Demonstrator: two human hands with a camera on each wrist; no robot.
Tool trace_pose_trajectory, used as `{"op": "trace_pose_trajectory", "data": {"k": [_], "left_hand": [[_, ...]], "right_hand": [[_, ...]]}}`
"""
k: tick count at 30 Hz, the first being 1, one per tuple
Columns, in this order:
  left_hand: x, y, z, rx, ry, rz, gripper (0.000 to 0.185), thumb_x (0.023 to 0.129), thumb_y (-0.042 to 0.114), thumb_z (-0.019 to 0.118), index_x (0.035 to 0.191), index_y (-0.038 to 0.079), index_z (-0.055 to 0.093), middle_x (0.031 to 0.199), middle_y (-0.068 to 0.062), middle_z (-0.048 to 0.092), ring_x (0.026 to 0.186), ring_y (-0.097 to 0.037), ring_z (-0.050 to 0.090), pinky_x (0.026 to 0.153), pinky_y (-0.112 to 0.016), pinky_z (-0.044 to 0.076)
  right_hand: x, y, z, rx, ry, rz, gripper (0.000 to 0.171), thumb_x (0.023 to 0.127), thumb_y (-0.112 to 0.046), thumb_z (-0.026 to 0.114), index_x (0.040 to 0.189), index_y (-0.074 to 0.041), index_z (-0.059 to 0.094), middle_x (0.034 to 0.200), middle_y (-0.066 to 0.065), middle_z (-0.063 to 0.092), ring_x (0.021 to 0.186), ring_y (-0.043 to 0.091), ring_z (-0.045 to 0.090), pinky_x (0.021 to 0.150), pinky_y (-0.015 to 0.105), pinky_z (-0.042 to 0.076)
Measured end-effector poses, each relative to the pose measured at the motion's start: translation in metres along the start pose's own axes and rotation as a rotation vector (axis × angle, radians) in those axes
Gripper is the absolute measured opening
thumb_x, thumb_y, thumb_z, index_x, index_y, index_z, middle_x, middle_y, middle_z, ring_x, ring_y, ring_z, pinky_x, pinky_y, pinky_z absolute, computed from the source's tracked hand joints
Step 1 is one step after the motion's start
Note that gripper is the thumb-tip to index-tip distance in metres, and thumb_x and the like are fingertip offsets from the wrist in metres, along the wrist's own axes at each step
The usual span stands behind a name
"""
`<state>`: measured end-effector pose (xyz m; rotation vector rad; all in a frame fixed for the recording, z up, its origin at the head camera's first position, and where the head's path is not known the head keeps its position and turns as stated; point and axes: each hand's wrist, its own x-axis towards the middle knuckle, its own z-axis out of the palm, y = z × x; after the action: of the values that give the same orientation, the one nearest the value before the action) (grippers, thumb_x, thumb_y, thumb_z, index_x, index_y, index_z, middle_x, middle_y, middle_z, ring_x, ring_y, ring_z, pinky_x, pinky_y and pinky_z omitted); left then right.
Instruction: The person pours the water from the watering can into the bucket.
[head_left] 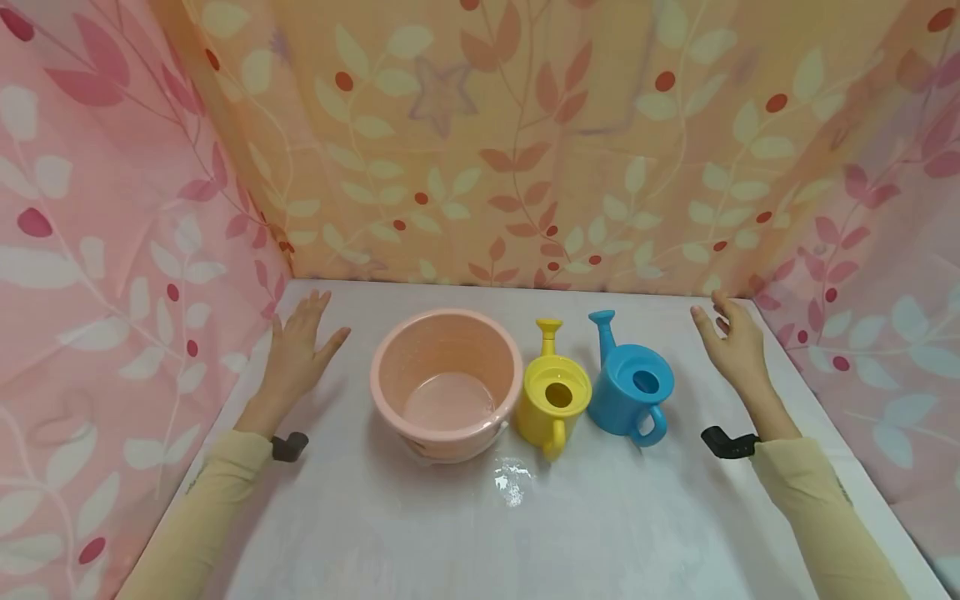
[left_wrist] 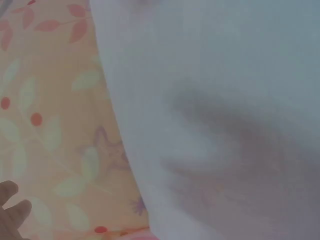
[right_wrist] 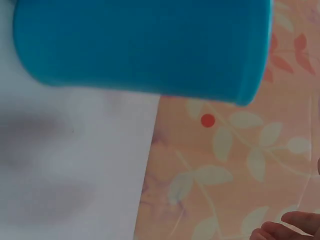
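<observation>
On the white table, a pink basin (head_left: 447, 435) stands left of a yellow watering can (head_left: 551, 421), which is close beside its rim. A blue watering can (head_left: 622, 396) is to the right of the yellow one, handle toward the front. My left hand (head_left: 297, 354) is held out to the left of the basin, fingers straight and thumb apart, holding nothing. My right hand (head_left: 735, 346) is right of the blue can, fingers relaxed, holding nothing. Fingertips of the left hand show at the left wrist view's edge. In the right wrist view the blue can's side fills the top.
A wet patch (head_left: 513, 480) glistens on the table (head_left: 600, 533) in front of the basin and yellow can. Patterned cloth walls stand on the left (head_left: 135, 250), at the back (head_left: 487, 150) and on the right (head_left: 885, 275). Black wrist mounts (head_left: 727, 443) stick out inward from both sleeves.
</observation>
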<state>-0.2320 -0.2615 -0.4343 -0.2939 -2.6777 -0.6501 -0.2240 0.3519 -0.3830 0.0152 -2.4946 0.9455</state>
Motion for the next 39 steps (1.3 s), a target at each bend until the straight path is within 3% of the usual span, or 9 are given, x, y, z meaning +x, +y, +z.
{"op": "trace_pose_trajectory", "data": {"k": [9, 12, 15, 18, 25, 29, 33, 36, 39], "left_hand": [[0.002, 0.019, -0.002, -0.060, 0.050, 0.047, 0.070, 0.091, 0.048, 0.051, 0.148, 0.017, 0.025, 0.152, -0.014, 0.024, 0.140, -0.029, 0.020, 0.111, -0.060, 0.001], [0.003, 0.028, -0.003, -0.084, 0.053, 0.062, 0.069, 0.091, 0.047, 0.052, 0.147, 0.017, 0.026, 0.152, -0.012, 0.024, 0.140, -0.030, 0.022, 0.111, -0.059, 0.003], [0.004, 0.037, -0.005, -0.106, 0.045, 0.076, 0.069, 0.091, 0.047, 0.053, 0.147, 0.018, 0.027, 0.152, -0.012, 0.025, 0.139, -0.032, 0.024, 0.112, -0.057, 0.005], [0.003, 0.046, -0.007, -0.134, 0.024, 0.086, 0.069, 0.091, 0.046, 0.053, 0.148, 0.019, 0.026, 0.152, -0.010, 0.024, 0.138, -0.032, 0.024, 0.114, -0.053, 0.005], [0.005, 0.065, -0.011, -0.177, -0.023, 0.130, 0.066, 0.092, 0.045, 0.053, 0.147, 0.020, 0.026, 0.153, -0.005, 0.022, 0.140, -0.027, 0.023, 0.115, -0.047, 0.005], [0.007, 0.074, -0.012, -0.206, -0.054, 0.166, 0.063, 0.092, 0.044, 0.053, 0.146, 0.022, 0.029, 0.153, -0.002, 0.023, 0.140, -0.022, 0.022, 0.116, -0.044, 0.006], [0.007, 0.082, -0.012, -0.253, -0.082, 0.188, 0.060, 0.092, 0.042, 0.053, 0.145, 0.021, 0.033, 0.153, 0.001, 0.024, 0.140, -0.020, 0.022, 0.116, -0.043, 0.007], [0.006, 0.089, -0.012, -0.274, -0.111, 0.200, 0.059, 0.093, 0.041, 0.053, 0.145, 0.021, 0.033, 0.153, 0.002, 0.024, 0.140, -0.021, 0.023, 0.116, -0.044, 0.008], [0.005, 0.095, -0.013, -0.283, -0.158, 0.215, 0.058, 0.093, 0.041, 0.052, 0.145, 0.024, 0.031, 0.153, 0.002, 0.023, 0.140, -0.023, 0.023, 0.115, -0.046, 0.008]], "right_hand": [[-0.011, -0.020, 0.003, 0.073, 0.033, 0.010, 0.049, 0.093, -0.029, 0.056, 0.130, 0.003, 0.050, 0.128, 0.020, 0.055, 0.114, 0.032, 0.055, 0.087, 0.010, 0.042], [-0.015, -0.025, 0.004, 0.087, 0.044, -0.006, 0.045, 0.093, -0.028, 0.056, 0.127, 0.001, 0.053, 0.124, 0.018, 0.058, 0.108, 0.012, 0.058, 0.083, 0.005, 0.042], [-0.020, -0.030, 0.004, 0.121, 0.048, -0.029, 0.042, 0.092, -0.026, 0.057, 0.125, 0.001, 0.056, 0.120, 0.018, 0.060, 0.099, -0.010, 0.053, 0.081, 0.003, 0.041], [-0.024, -0.036, 0.006, 0.156, 0.035, -0.042, 0.038, 0.092, -0.023, 0.058, 0.123, -0.001, 0.058, 0.118, 0.019, 0.061, 0.094, -0.018, 0.049, 0.077, 0.001, 0.041], [-0.036, -0.047, 0.015, 0.201, -0.038, -0.077, 0.034, 0.094, -0.019, 0.055, 0.124, -0.004, 0.058, 0.114, 0.020, 0.063, 0.084, -0.015, 0.056, 0.073, 0.002, 0.043], [-0.043, -0.055, 0.020, 0.189, -0.087, -0.050, 0.036, 0.095, -0.026, 0.053, 0.126, -0.007, 0.057, 0.117, 0.015, 0.063, 0.089, -0.008, 0.061, 0.079, 0.015, 0.048], [-0.050, -0.063, 0.023, 0.205, -0.141, -0.035, 0.039, 0.096, -0.031, 0.050, 0.127, -0.009, 0.055, 0.118, 0.013, 0.063, 0.095, 0.008, 0.065, 0.084, 0.028, 0.048], [-0.054, -0.068, 0.025, 0.236, -0.183, -0.033, 0.040, 0.096, -0.031, 0.049, 0.129, -0.008, 0.054, 0.118, 0.015, 0.062, 0.094, 0.013, 0.067, 0.083, 0.025, 0.049], [-0.059, -0.071, 0.027, 0.285, -0.222, -0.039, 0.039, 0.097, -0.027, 0.048, 0.130, -0.006, 0.052, 0.115, 0.018, 0.062, 0.090, 0.010, 0.067, 0.080, 0.018, 0.050]]}}
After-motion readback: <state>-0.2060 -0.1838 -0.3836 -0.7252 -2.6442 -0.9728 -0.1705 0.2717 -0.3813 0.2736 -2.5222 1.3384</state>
